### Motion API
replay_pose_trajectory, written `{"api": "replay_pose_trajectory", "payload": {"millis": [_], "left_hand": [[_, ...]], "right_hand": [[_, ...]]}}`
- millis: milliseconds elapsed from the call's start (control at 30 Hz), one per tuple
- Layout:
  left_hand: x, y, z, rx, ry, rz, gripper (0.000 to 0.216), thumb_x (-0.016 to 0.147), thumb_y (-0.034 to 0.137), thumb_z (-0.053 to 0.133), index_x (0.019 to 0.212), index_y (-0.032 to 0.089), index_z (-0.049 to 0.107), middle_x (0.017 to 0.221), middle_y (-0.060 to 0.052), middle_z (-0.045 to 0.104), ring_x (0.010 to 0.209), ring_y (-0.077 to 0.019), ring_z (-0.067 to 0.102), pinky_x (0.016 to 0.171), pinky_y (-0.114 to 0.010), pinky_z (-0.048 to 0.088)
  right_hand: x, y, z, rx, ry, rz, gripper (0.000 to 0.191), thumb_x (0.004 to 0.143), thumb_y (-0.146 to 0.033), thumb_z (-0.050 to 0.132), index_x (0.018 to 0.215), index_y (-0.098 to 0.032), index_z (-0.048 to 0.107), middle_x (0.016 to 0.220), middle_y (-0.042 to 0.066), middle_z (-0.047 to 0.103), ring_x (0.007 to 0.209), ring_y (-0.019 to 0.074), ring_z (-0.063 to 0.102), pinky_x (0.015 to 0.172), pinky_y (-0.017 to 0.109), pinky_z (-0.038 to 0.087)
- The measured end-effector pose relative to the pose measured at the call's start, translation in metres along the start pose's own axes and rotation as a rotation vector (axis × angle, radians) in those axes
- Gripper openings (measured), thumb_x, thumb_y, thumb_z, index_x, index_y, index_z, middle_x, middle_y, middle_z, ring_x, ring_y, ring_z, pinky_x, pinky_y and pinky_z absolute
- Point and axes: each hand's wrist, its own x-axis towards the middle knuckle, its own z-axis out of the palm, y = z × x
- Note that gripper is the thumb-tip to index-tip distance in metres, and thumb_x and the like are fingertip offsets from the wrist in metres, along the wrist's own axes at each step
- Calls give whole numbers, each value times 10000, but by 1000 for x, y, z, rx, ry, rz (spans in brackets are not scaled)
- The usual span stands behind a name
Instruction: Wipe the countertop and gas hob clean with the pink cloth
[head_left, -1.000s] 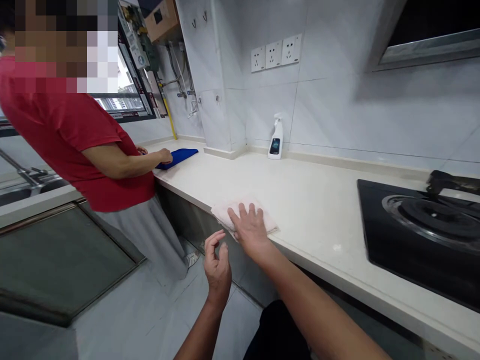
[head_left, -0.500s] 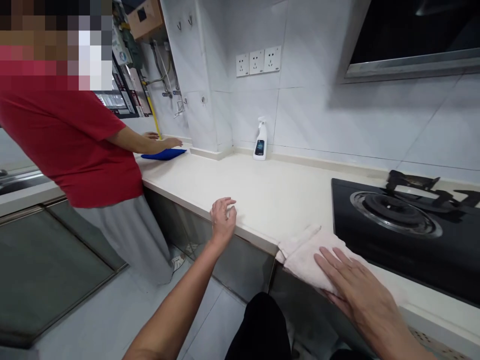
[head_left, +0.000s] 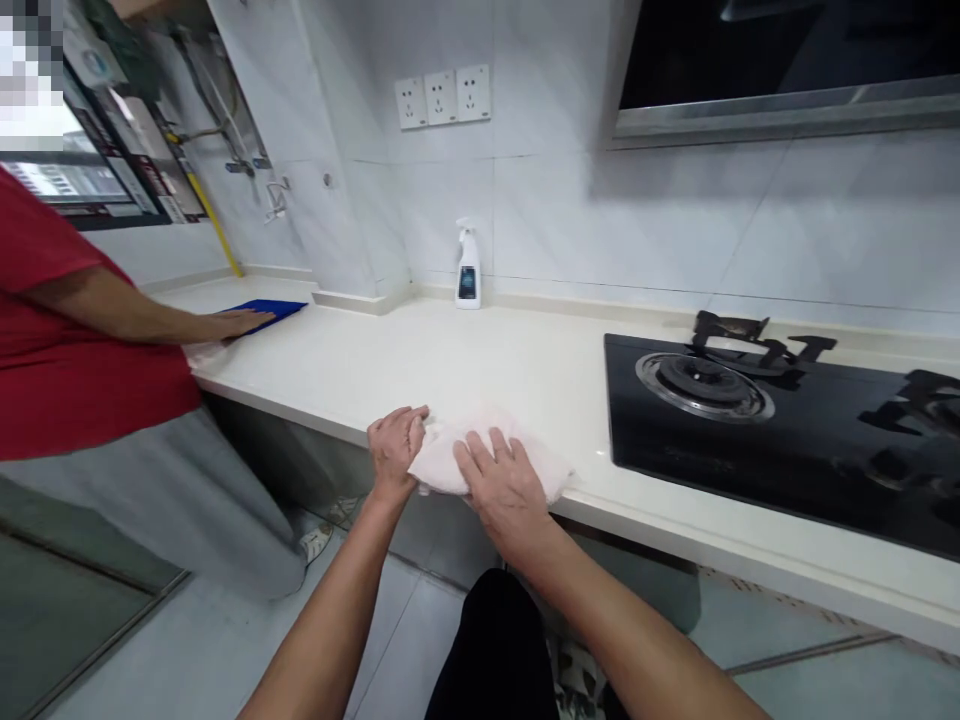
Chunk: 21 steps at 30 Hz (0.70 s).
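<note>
On the white stone counter (head_left: 300,365), just left of the black gas stove (head_left: 750,430), a pale pink cloth (head_left: 487,460) lies near the front edge — the right hand (head_left: 504,490) presses it, fingers spread flat, while the left hand (head_left: 391,450) curls against its edge — whether gripping, hard to tell.

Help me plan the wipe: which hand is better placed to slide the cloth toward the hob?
Likely the right hand: it lies spread on the pale pink cloth, nearer the black gas hob; the left hand only touches the cloth's other edge.
</note>
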Motion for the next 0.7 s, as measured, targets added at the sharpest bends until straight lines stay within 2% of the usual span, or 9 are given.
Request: {"api": "replay_pose_trajectory", "payload": {"millis": [100, 200, 267, 367, 500, 600, 700], "left_hand": [[-3, -2, -1, 0, 44, 39, 398, 1031, 405, 395, 1034, 247, 760, 1086, -91, 827, 1137, -279, 726, 1062, -443, 427], [-6, 0, -1, 8, 84, 57, 379, 1030, 397, 400, 1005, 238, 743, 1092, -99, 822, 1149, -279, 722, 1076, -442, 431], [-7, 2, -2, 11, 97, 61, 379, 1033, 398, 396, 980, 239, 736, 1080, -100, 823, 1144, -281, 723, 1081, -448, 428], [-8, 4, -1, 9, 114, 66, 383, 1041, 393, 390, 944, 237, 726, 1074, -107, 821, 1136, -288, 722, 1087, -466, 422], [-7, 2, 3, 6, 153, 76, 387, 1048, 381, 399, 918, 222, 727, 1038, -113, 817, 1128, -296, 720, 1109, -499, 420], [-6, 0, 6, 4, 176, 69, 397, 1054, 386, 385, 913, 221, 718, 1032, -93, 809, 1127, -287, 715, 1120, -511, 419], [-5, 9, 6, 45, 186, 21, 409, 1042, 412, 379, 899, 237, 720, 1033, -33, 804, 1131, -267, 701, 1155, -534, 391]], "right_hand": [[-18, 9, -2, -28, 7, 16, 603, 1001, -214, 547, 1583, -348, 469, 1458, 113, 642, 1259, 316, 583, 1015, 492, 481], [-57, 32, -5, -88, 67, 74, 539, 1019, -206, 547, 1541, -338, 536, 1390, 111, 685, 1155, 287, 627, 955, 459, 490], [-90, 52, -8, -117, 96, 125, 542, 1016, -204, 566, 1541, -341, 552, 1422, 105, 678, 1211, 290, 621, 995, 462, 477], [-145, 82, -15, -125, 68, 211, 558, 1024, -175, 540, 1519, -429, 576, 1486, 46, 654, 1357, 282, 576, 1094, 467, 443], [-205, 116, -42, -96, 41, 462, 490, 1011, -234, 568, 1422, -485, 656, 1444, 21, 682, 1390, 306, 567, 1141, 550, 440], [-226, 131, -66, -81, 63, 625, 430, 988, -346, 648, 1395, -484, 669, 1447, 57, 661, 1369, 336, 572, 1066, 590, 515], [-226, 135, -79, -77, 83, 651, 383, 1006, -477, 669, 1368, -353, 661, 1468, 102, 613, 1294, 291, 603, 1029, 525, 572]]}}
